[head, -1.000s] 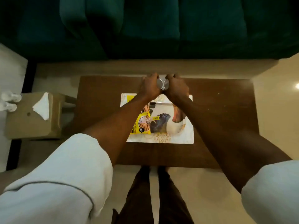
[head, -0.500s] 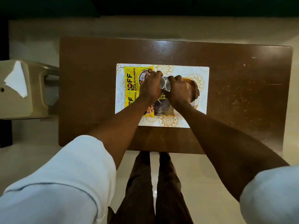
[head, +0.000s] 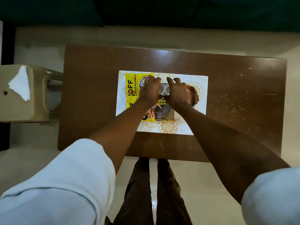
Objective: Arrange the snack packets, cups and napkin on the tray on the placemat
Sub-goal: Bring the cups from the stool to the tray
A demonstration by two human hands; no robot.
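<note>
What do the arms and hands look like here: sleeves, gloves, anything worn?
Both arms wear pale blue sleeves, pushed up so the forearms are bare. The left hand and right hand are bare: no gloves, and no watch or rings visible.

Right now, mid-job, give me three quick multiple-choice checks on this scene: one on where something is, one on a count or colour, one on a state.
1. Where does the napkin lie?
A. on the tray
B. on the stool left of the table
C. on the floor

2. How many white cups show between the hands?
A. one
B. two
C. four

3. What are the hands doing?
A. both on the cups
B. both resting on the bare table
C. one lifting the placemat

Answers: 1 B, the white napkin sits on the beige stool. 2 B, two rims show side by side. 3 A, the left hand and right hand close around the cups over the placemat.
</note>
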